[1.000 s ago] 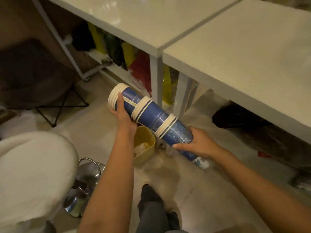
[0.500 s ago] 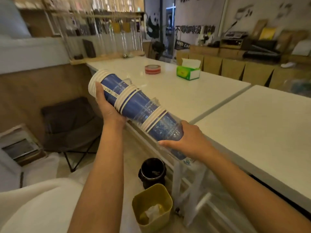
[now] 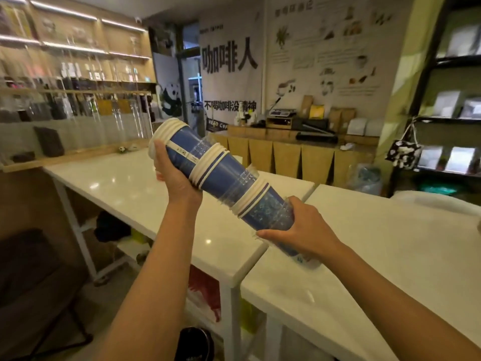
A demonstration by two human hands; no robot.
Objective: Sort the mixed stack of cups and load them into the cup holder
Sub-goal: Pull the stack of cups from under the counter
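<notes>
A long mixed stack of cups (image 3: 223, 178), blue paper cups with white rims nested with clear plastic ones, lies tilted in the air above the white tables. My left hand (image 3: 177, 178) grips its upper, open-rim end. My right hand (image 3: 304, 230) holds its lower, narrow end, whose tip is hidden behind the fingers. No cup holder can be told apart in this view.
Two white tables (image 3: 390, 256) meet edge to edge right below the stack. Wall shelves with clear tubes (image 3: 78, 110) run along the left. A brown counter with a scale (image 3: 283, 114) stands at the back. A dark chair (image 3: 33, 282) sits at the lower left.
The stack has been lifted from near the floor up above the tabletops, both hands keeping their grip. The view has swung up from the floor to the room.
</notes>
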